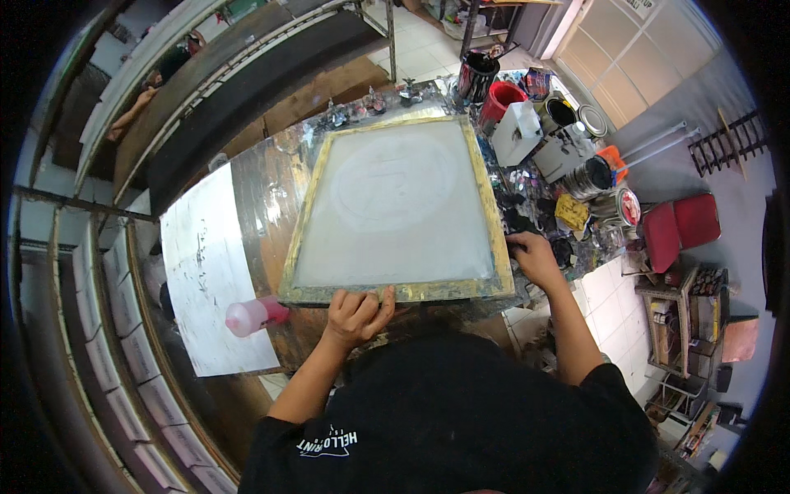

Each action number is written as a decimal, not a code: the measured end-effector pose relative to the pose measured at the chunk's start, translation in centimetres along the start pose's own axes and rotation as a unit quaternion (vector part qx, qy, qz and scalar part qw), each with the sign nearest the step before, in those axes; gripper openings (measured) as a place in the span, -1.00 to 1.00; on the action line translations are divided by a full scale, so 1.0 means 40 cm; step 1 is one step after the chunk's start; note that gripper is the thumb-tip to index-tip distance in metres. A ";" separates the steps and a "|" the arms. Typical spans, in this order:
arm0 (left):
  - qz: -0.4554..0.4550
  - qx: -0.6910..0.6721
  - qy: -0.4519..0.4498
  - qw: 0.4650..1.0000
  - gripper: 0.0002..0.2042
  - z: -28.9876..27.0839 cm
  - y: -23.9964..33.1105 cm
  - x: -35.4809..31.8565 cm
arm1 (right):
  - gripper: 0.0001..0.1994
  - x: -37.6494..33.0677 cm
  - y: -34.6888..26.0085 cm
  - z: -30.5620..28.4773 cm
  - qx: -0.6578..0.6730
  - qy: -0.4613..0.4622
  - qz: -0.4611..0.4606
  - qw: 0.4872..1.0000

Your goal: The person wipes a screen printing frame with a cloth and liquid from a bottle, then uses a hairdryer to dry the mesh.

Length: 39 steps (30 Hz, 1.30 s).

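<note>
A screen printing frame (pixel 502 251) with a pale mesh and yellowed, stained edges lies on the worktable. The mesh carries a faint large oval outline. My left hand (pixel 360 314) is closed on the frame's near edge, fingers curled over the rim. Beside the right edge, my right hand (pixel 536 258) is closed, its fingertips at a small dark thing next to the frame that I cannot make out. Left of the frame, a clear bottle of pink liquid (pixel 257 315) lies on its side, partly over a large white sheet (pixel 206 272).
Along the table's right side stand a red tub (pixel 504 100), a white jerrycan (pixel 517 133), several open paint cans and a yellow sponge-like block (pixel 571 212). A red chair (pixel 681 230) stands farther right. Racks (pixel 132 329) rise at the left; another person's arm (pixel 132 115) shows behind them.
</note>
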<state>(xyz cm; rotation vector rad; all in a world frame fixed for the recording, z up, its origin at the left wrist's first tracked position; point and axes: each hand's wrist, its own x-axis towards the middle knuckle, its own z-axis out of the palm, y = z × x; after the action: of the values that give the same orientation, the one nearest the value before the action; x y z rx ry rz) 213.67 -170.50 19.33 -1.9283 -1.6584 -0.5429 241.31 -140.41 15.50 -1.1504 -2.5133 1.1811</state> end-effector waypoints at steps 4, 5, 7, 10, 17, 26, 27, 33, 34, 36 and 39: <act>0.022 0.005 -0.018 1.000 -0.72 0.050 0.032 -0.019 | -0.67 0.054 -0.028 0.017 -0.166 -0.018 -0.048 0.985; 0.016 -0.005 -0.012 1.000 -0.70 0.065 0.042 -0.024 | -0.67 0.060 -0.022 0.018 -0.179 -0.028 -0.043 0.983; 0.009 -0.016 -0.021 1.000 -0.68 0.075 0.056 -0.041 | -0.67 0.064 -0.019 0.023 -0.186 -0.035 -0.044 0.981; 0.005 -0.035 -0.056 0.998 -0.67 0.088 0.063 -0.074 | -0.65 0.058 0.001 0.007 -0.176 -0.009 -0.050 0.983; -0.047 -0.033 -0.129 0.990 -0.79 0.118 0.032 -0.242 | -0.70 0.046 0.043 -0.023 -0.124 0.022 -0.060 0.990; -0.006 -0.053 -0.176 0.983 -0.90 0.230 0.040 -0.286 | -0.69 0.023 -0.011 0.048 -0.050 -0.006 -0.069 0.996; -0.007 -0.060 -0.182 0.981 -0.90 0.241 0.041 -0.289 | -0.70 0.027 -0.020 0.066 -0.039 -0.002 -0.074 0.996; 0.001 -0.054 -0.200 0.978 -0.87 0.260 0.038 -0.317 | -0.71 0.068 -0.080 0.217 -0.019 -0.087 -0.153 0.984; 0.005 -0.051 -0.204 0.978 -0.85 0.263 0.035 -0.314 | -0.70 0.070 -0.083 0.241 -0.023 -0.100 -0.163 0.981; -0.023 -0.054 -0.223 0.973 -0.78 0.258 0.037 -0.316 | -0.66 0.073 -0.054 0.310 -0.027 -0.103 -0.224 0.969; -0.147 -0.077 -0.236 0.957 -0.62 0.229 0.057 -0.328 | -0.57 0.049 -0.039 0.392 -0.030 -0.138 -0.311 0.940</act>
<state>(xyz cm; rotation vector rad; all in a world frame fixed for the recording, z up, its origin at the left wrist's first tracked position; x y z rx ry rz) 213.37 -175.08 3.82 -2.0448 -2.2906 -0.3403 232.56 -149.14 5.53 -0.1424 -2.7981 1.1352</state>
